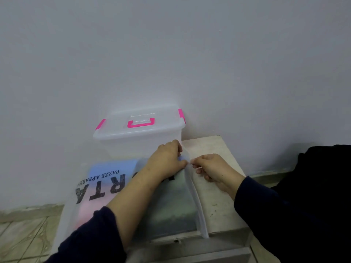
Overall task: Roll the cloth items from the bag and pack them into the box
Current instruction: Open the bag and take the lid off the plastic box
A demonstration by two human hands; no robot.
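Where the translucent plastic bag [106,186] lies flat on the low table [214,149], both hands meet at its open edge near the far end. That bag is frosted, printed with large dark letters and the smaller words "PAZZE APPAREL", and soft blue, pink and grey-green shapes of cloth show through it; the folded items inside cannot be told apart more closely than that. Its right-hand edge stands up as a long strip [193,192] running back toward the person.

Her left hand [167,158] reaches across the bag, fingers curled over the top of that raised edge and pinching it. Just beside it the right hand [212,169] pinches the same edge between thumb and fingertips, the two hands nearly touching. Both forearms come out of dark blue sleeves [89,236].

Behind the bag, touching its far end as far as I can see, stands the clear plastic storage box [140,143] against the wall [171,54]. Its lid [140,122] is on, with a pink handle [140,123] on top and pink latches [100,123] at either side.

To the right, a heap of black fabric [319,186] fills the edge of the view beside the table. Pale veined floor tiles [24,236] show at lower left.
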